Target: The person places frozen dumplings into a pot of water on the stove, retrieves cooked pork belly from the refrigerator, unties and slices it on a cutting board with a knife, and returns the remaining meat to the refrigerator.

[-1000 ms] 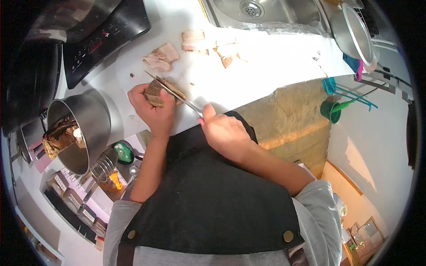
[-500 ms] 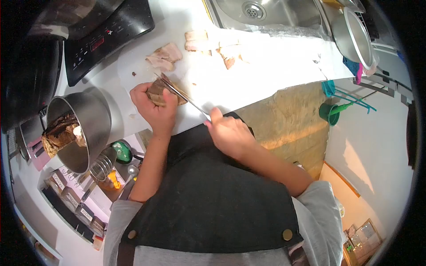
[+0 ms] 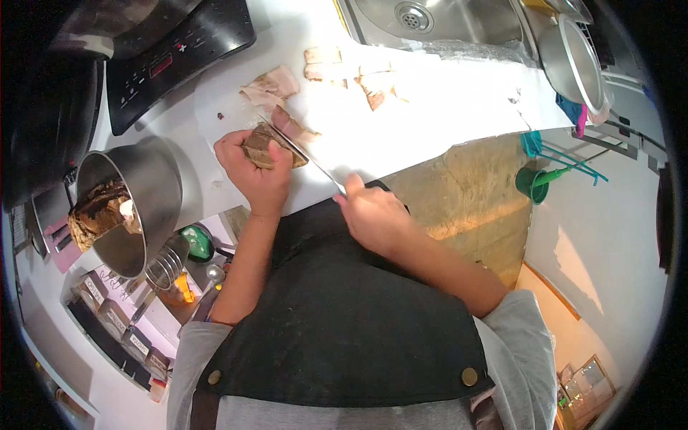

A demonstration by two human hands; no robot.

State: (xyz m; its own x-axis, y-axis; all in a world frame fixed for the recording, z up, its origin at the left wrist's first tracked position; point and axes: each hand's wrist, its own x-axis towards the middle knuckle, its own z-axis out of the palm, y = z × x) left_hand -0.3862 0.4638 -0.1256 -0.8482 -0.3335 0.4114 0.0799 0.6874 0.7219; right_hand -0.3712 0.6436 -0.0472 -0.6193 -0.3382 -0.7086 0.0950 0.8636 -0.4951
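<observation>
My left hand (image 3: pixel 256 170) is closed around a brown block of cooked meat (image 3: pixel 259 146), pressing it onto the white counter (image 3: pixel 337 154). In my right hand (image 3: pixel 374 215) is a knife (image 3: pixel 319 166), its blade slanting up and left along the far side of the block. A cut slice of meat (image 3: pixel 294 125) leans away just beyond the blade. Farther off lie pale, fatty slices (image 3: pixel 271 87), with more slices (image 3: pixel 324 64) to their right. Another group of slices (image 3: pixel 377 87) lies in the bright glare, which washes out its edges.
A steel pot (image 3: pixel 154 208) with dark meat (image 3: pixel 100 213) at its mouth stands at the left. Behind it is a black induction cooktop (image 3: pixel 172 61). The sink (image 3: pixel 459 25) is at the far side, with a metal bowl (image 3: pixel 570 64) at its right.
A slice has come away from the block and now leans beyond the blade. The knife is lower against the block. Both hands keep nearly the same place.
</observation>
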